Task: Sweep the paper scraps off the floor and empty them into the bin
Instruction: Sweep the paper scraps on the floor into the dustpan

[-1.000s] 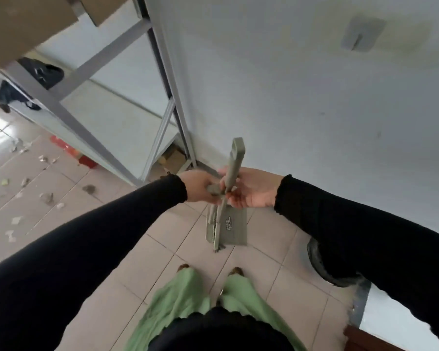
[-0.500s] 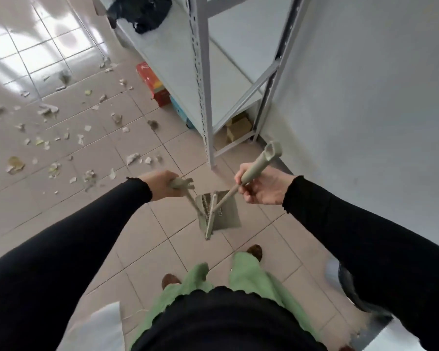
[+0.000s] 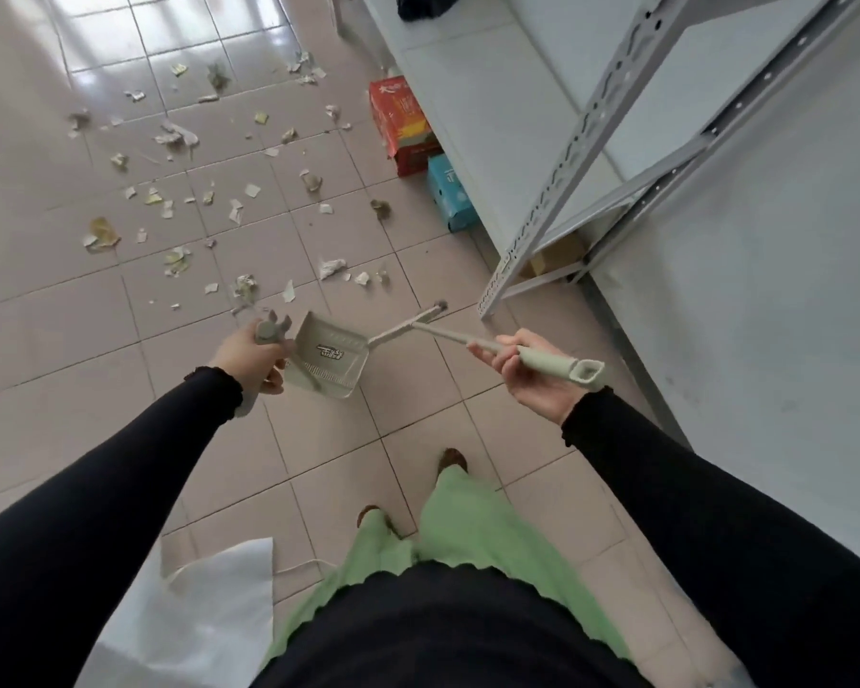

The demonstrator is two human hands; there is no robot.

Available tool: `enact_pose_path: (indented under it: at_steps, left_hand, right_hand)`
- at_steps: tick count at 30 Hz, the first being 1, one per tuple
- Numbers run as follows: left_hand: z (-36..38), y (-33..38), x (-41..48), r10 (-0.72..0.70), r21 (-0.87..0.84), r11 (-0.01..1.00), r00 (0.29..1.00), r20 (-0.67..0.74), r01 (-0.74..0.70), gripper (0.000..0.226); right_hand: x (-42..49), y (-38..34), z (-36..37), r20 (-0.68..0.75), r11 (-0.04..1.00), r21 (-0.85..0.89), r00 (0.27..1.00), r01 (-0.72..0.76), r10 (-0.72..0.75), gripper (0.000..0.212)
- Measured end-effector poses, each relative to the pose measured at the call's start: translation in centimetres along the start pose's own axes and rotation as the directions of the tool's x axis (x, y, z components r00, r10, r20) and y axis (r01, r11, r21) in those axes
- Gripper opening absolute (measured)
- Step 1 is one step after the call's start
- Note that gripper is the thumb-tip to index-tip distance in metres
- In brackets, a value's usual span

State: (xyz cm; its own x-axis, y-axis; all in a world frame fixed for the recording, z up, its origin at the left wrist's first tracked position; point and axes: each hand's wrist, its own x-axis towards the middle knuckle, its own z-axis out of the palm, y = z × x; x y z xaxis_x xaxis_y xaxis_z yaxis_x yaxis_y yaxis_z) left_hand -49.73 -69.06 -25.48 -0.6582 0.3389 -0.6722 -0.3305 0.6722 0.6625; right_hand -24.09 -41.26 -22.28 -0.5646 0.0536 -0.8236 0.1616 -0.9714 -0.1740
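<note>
My left hand [image 3: 249, 357] grips the handle of a pale grey-green dustpan [image 3: 329, 361], held above the tiled floor with its tray tilted. A matching broom is in my right hand [image 3: 532, 377], which is closed around its long handle [image 3: 554, 365]. The thin broom head [image 3: 402, 328] points left, toward the dustpan's rim, and I cannot tell whether they touch. Several torn paper scraps [image 3: 332, 268] lie spread over the tiles ahead and to the left. No bin is in view.
A grey metal shelf rack [image 3: 557, 201] stands on the right against a white wall. A red box [image 3: 400, 126], a blue box [image 3: 450, 193] and a cardboard box [image 3: 557, 255] sit under it. Something white [image 3: 209, 603] lies at my lower left.
My view swung from the wall to the littered floor. My hands pulled apart, separating the broom from the dustpan: left hand went left with the dustpan, right hand right with the broom.
</note>
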Motion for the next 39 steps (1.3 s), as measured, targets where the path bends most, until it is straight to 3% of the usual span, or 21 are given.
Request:
enact_pose_path:
  at_steps: [2, 3, 4, 5, 6, 7, 8, 11, 18, 21, 24, 30, 33, 36, 39]
  left_hand:
    - [-1.6, -0.1, 1.4, -0.003, -0.015, 1.000, 1.000, -0.017, 0.003, 0.020]
    - [-2.3, 0.0, 2.1, -0.001, -0.010, 1.000, 1.000, -0.026, 0.001, 0.018]
    - [-2.9, 0.2, 2.9, 0.010, -0.004, 1.000, 0.999, -0.032, -0.010, 0.016]
    - [-3.4, 0.5, 3.8, 0.031, 0.012, 0.999, 0.999, -0.030, -0.030, 0.016]
    - [-3.9, 0.8, 4.9, 0.056, 0.040, 0.998, 0.998, -0.024, -0.055, 0.015]
    - [-4.4, 1.3, 6.1, 0.079, 0.082, 0.994, 0.997, -0.016, -0.077, 0.012]
    - [-4.8, 1.7, 7.1, 0.098, 0.130, 0.987, 0.995, -0.008, -0.097, 0.008]
    - [-5.5, 3.7, 10.3, 0.105, 0.201, 0.974, 0.994, -0.006, -0.102, 0.004]
    - [-6.3, 9.5, 16.0, 0.132, 0.238, 0.961, 0.990, 0.046, -0.139, 0.007]
    - [-6.5, 11.2, 17.9, 0.134, 0.305, 0.940, 0.987, 0.084, -0.154, 0.014]
    - [-6.5, 12.4, 19.2, 0.130, 0.334, 0.929, 0.985, 0.112, -0.160, 0.016]
    - [-7.5, 12.6, 21.5, 0.073, 0.280, 0.955, 0.992, 0.106, -0.100, 0.022]
    - [-8.0, 12.8, 22.4, 0.053, 0.214, 0.974, 0.993, 0.105, -0.075, 0.017]
    - [-8.6, 12.4, 23.0, 0.036, 0.222, 0.973, 0.989, 0.143, -0.068, 0.016]
    - [-9.4, 11.5, 23.2, 0.041, 0.228, 0.971, 0.987, 0.156, -0.076, 0.023]
  right_hand:
    - [1.6, 0.9, -0.3, -0.055, 0.990, -0.120, 0.996, -0.071, 0.065, 0.046]
    - [2.5, 1.2, -0.2, -0.135, 0.949, -0.293, 0.988, -0.113, 0.076, 0.044]
    - [3.2, 1.5, 0.0, -0.230, 0.837, -0.525, 0.973, -0.155, 0.035, 0.045]
    - [4.1, 1.7, 0.3, -0.294, 0.656, -0.731, 0.954, -0.187, -0.055, 0.048]
    - [5.2, 1.6, 0.7, -0.305, 0.483, -0.852, 0.941, -0.201, -0.146, 0.050]
    - [6.6, 1.3, 1.0, -0.282, 0.406, -0.894, 0.941, -0.188, -0.185, 0.052]
    - [7.8, 1.0, 1.4, -0.265, 0.392, -0.904, 0.945, -0.174, -0.192, 0.053]
    - [11.6, -0.5, 3.2, -0.289, 0.529, -0.835, 0.939, -0.153, -0.185, 0.057]
    - [18.4, -5.8, 9.1, -0.301, 0.614, -0.785, 0.918, -0.085, -0.257, 0.056]
    - [20.6, -7.9, 11.0, -0.312, 0.528, -0.836, 0.920, -0.147, -0.237, 0.046]
    - [23.3, -8.8, 12.6, -0.373, 0.433, -0.874, 0.876, -0.221, -0.306, 0.040]
    - [26.9, -8.3, 13.9, -0.418, 0.282, -0.897, 0.860, -0.340, -0.294, 0.038]
    - [26.4, -5.6, 14.6, -0.408, 0.077, -0.911, 0.861, -0.405, -0.302, 0.042]
    - [23.3, -1.6, 14.3, -0.441, -0.056, -0.889, 0.882, -0.455, -0.164, 0.046]
    - [18.4, 0.4, 14.7, -0.431, -0.014, -0.900, 0.897, -0.435, -0.100, 0.043]
